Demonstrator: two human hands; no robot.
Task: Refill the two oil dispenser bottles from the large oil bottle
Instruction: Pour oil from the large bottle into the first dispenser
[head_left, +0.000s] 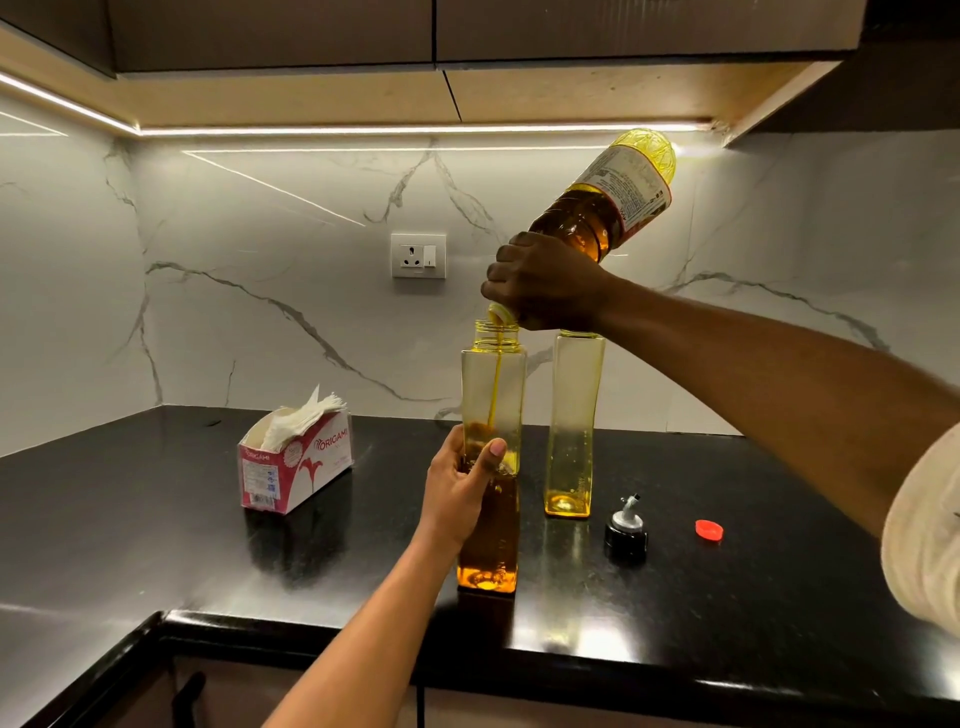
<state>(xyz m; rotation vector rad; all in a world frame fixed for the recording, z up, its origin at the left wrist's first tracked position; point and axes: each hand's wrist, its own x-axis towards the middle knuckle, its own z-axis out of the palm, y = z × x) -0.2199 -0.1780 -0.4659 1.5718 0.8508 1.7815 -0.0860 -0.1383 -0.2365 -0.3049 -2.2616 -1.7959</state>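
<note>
On the counter (156, 545) beside a tissue box (296, 467), left hand (460, 486) grips a dispenser (491, 395), right hand (545, 286) grips the oil bottle (608, 202).

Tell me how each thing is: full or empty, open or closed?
large oil bottle: uncapped, tipped, pouring, in right hand
near dispenser bottle: open, over half full, in left hand
far dispenser bottle: upright, almost empty
pourer cap: off, on counter
red cap: off, on counter
tissue box: open, tissues poking out
</note>
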